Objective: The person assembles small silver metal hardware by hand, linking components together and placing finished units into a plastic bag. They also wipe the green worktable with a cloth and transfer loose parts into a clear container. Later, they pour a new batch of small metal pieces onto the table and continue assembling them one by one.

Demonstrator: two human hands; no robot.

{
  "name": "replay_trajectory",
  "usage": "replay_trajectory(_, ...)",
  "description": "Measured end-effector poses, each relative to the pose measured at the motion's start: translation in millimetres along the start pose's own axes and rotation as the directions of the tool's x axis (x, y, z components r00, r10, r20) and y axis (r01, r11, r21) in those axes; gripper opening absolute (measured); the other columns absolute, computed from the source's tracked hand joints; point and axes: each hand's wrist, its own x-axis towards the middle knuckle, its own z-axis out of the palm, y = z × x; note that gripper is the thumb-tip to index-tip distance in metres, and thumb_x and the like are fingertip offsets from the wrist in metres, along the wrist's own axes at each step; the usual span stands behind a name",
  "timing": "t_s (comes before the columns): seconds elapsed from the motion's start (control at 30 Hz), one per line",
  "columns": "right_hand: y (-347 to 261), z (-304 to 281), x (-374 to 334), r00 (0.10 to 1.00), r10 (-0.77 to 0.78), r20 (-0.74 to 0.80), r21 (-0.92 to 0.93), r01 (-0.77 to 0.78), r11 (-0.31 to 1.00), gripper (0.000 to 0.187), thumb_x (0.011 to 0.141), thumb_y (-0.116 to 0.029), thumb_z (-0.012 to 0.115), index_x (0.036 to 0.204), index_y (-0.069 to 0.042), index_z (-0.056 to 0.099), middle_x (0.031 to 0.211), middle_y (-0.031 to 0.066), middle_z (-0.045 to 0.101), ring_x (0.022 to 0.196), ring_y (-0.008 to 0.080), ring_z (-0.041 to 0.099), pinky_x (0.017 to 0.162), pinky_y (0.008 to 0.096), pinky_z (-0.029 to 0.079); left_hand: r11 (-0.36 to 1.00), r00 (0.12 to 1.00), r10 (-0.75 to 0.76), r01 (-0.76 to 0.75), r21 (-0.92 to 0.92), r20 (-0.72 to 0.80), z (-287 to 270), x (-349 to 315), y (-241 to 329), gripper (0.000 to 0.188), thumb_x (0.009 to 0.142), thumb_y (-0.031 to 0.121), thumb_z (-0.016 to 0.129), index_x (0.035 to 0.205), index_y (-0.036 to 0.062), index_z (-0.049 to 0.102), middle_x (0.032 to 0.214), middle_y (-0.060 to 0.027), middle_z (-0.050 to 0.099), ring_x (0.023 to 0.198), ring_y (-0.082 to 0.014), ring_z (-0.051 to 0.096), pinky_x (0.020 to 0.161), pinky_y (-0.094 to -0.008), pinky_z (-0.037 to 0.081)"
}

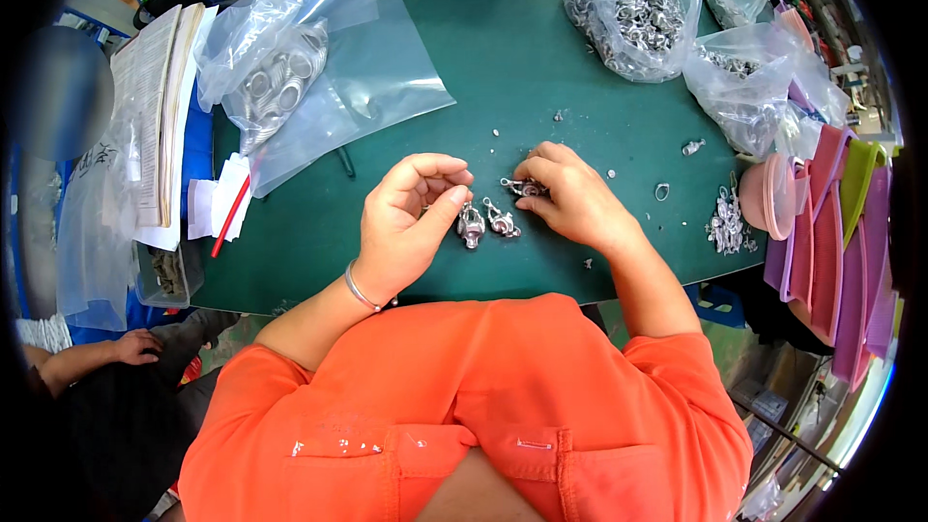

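Note:
My left hand (410, 222) is cupped over the green tabletop, its fingers curved and a gap between thumb and fingertips. A shiny silver metal fitting (471, 225) stands just below its thumb, and a bit of metal shows in the hollow of the palm. Beside it, a second fitting with a ring end (502, 220) lies between my two hands. My right hand (572, 195) is closed, thumb and fingers on another ringed metal fitting (527, 188) at the table surface. Its fingers partly cover that piece.
Clear bags of metal parts (638, 14) lie at the far right; a bag of rings (280, 82) lies at the left. Small silver parts (727, 222) are heaped by a pink cup (766, 195) and colourful bins (841, 232). Papers (159, 116) and a red pen (230, 217) are left. Another person's hand (138, 346) rests lower left.

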Motion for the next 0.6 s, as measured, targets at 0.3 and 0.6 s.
replay_trajectory(0.3,-31,27,2,0.961,0.276,0.001,0.990,-0.041,0.137,0.027,0.075,0.003,0.069,0.099,0.000,0.056,0.092,0.0070,0.061,0.083,0.0121,0.060,0.070,0.0238,0.051,0.991,0.996,-0.031,0.020,0.130,0.086,7,3,-4,0.038,0.076,-0.002,0.067,0.110,0.0010,0.050,0.098,-0.0073,0.059,0.086,-0.0148,0.060,0.074,-0.0252,0.051)
replay_trajectory(0.6,-31,27,-1,0.940,0.321,-0.114,0.898,-0.041,0.438,0.021,0.091,-0.016,0.055,0.102,0.000,0.063,0.081,0.0031,0.063,0.065,0.0059,0.054,0.056,0.0187,0.045,0.990,0.997,-0.077,0.078,-0.116,0.014,5,-1,-2,0.020,0.086,0.000,0.058,0.104,-0.0055,0.053,0.091,-0.0102,0.063,0.076,-0.0128,0.062,0.066,-0.0239,0.053)
